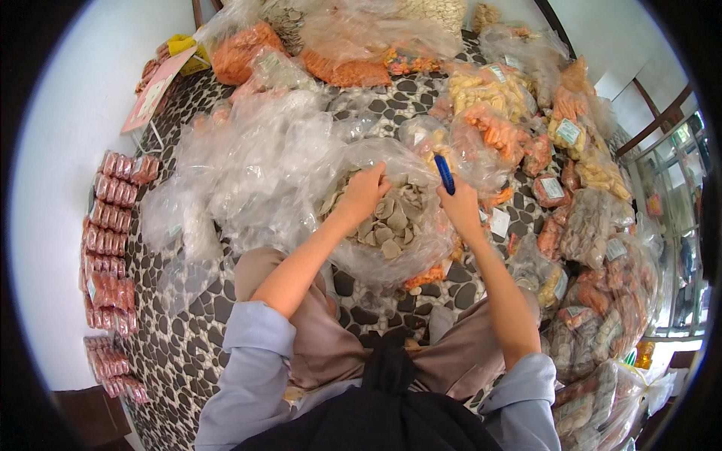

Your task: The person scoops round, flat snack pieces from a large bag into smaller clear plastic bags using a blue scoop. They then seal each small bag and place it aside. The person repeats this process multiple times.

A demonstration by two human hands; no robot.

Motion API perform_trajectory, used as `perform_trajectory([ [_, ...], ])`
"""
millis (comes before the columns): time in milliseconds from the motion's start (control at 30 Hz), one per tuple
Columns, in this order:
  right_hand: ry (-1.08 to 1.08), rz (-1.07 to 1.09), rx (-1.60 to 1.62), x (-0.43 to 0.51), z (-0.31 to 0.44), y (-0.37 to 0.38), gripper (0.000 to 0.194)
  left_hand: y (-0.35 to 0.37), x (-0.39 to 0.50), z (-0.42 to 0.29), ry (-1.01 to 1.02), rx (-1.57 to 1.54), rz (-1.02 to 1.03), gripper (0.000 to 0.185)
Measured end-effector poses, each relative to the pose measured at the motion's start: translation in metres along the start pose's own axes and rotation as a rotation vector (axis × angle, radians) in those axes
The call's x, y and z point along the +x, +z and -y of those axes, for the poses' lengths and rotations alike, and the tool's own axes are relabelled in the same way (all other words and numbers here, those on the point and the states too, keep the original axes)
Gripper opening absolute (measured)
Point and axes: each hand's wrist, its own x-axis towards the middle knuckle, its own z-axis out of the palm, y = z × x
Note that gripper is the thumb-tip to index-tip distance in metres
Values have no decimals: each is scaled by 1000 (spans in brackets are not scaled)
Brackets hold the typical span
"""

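A large clear plastic bag [366, 265] stands wide at its mouth on the floor before me, holding many thin grey-brown chips [389, 220]. My left hand [369, 189] is over the bag's far left part, its fingers curled; whether they pinch the plastic film, I cannot tell. In my right hand [459, 203], at the bag's right side, is a blue-handled tool [444, 173], perhaps a cutter, pointing away from me. Its working end is not clearly visible.
Crumpled clear plastic bags [254, 158] lie at left. Packed pink packets [113, 242] line the left wall beside a small pink folding table [158, 90]. Filled bags of orange [350, 67], yellow [485, 90] and grey snacks [589, 225] lie at the back and right, near a glass cabinet [671, 225].
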Motion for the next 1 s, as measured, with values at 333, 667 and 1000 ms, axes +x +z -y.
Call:
perform_trajectory([
  [333,73,21,438,1,-6,23,14,23,-18,-29,-1095,-1483,270,79],
  [667,-113,77,401,-7,5,37,25,11,-7,-10,-673,-1713,150,71],
  [1000,203,278,710,0,3,28,42,1,-9,-8,-336,-1171,-259,55],
])
